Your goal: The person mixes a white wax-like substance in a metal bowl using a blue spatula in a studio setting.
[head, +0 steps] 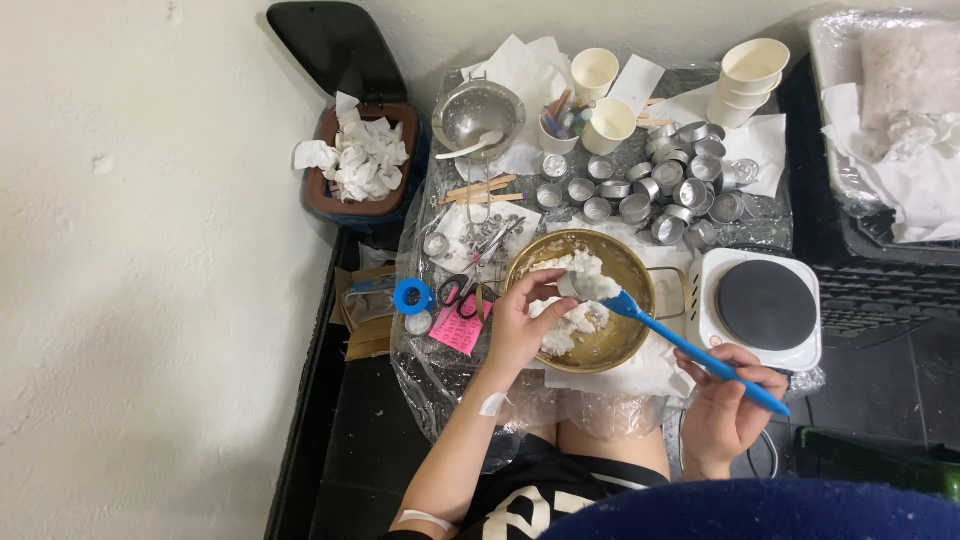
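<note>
Overhead, the left hand (520,325) rested with curled fingers on the near rim of the brass pot (640,275) of white flakes (578,300). Meanwhile the right hand (728,410) gripped a blue-handled spoon (690,347), its bowl lifted heaped over the pot, beside the white hotplate (765,305).

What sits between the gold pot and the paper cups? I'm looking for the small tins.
In the head view, a cluster of small metal tins lies between the gold pot and the paper cups.

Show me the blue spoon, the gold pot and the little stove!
blue spoon (690,347): head view, middle of its handle.
gold pot (634,268): head view, bare inner wall, right side.
little stove (766,304): head view, dark round hotplate.
</note>
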